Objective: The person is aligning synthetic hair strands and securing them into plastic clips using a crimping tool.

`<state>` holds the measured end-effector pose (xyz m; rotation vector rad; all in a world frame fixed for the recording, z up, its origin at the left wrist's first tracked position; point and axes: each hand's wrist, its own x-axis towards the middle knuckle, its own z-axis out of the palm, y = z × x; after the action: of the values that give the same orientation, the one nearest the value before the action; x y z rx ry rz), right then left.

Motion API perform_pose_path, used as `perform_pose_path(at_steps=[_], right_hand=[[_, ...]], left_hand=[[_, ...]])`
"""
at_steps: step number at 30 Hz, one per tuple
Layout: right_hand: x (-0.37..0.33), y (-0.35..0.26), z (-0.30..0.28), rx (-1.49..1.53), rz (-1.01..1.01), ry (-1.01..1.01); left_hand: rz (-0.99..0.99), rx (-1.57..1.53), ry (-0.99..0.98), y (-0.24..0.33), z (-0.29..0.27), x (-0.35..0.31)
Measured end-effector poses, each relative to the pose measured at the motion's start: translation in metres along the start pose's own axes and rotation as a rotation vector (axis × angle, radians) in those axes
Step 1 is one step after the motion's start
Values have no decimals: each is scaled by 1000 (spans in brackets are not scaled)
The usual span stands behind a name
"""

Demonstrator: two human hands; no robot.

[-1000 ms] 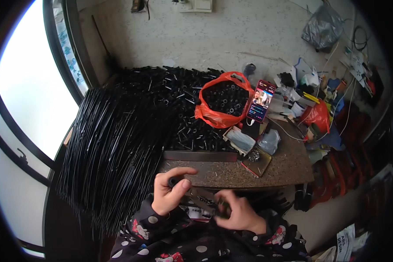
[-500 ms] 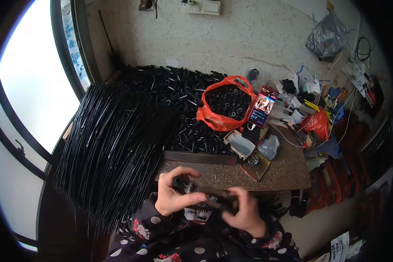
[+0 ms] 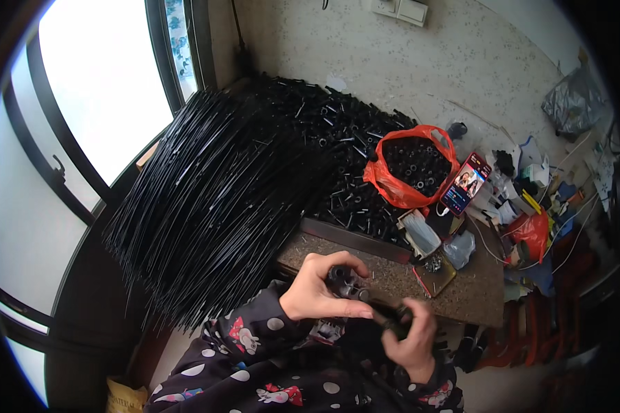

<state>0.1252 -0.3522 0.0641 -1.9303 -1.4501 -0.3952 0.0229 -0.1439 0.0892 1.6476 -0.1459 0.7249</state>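
Black tubular parts (image 3: 339, 274), left hand (image 3: 315, 292) cupped around them, right hand (image 3: 415, 341) lower

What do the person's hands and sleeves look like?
The left hand and right hand are bare, with no gloves. Both the left sleeve and right sleeve are dark, nearly black, with pale round dots and little red-and-white cartoon figures. The left sleeve's figure looks a bit like a bunny.
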Motion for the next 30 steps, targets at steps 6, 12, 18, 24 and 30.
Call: perform_pose_path(at_steps=[6,12,18,24,30], right_hand=[[-31,-23,12,851,592,-561],[0,-10,-13,1443,782,-871],[-33,-16,14,1337,857,-671],[-50,-13,39,1224,909,-504],[-17,97,40,216,579,55]], left_hand=[[-56,-36,-19,2,-2,6],[-152,32,24,-2,6,-3],[-217,-93,114,-16,31,3],[-289,137,265,-40,51,-1],[-225,-168,259,-50,45,3]])
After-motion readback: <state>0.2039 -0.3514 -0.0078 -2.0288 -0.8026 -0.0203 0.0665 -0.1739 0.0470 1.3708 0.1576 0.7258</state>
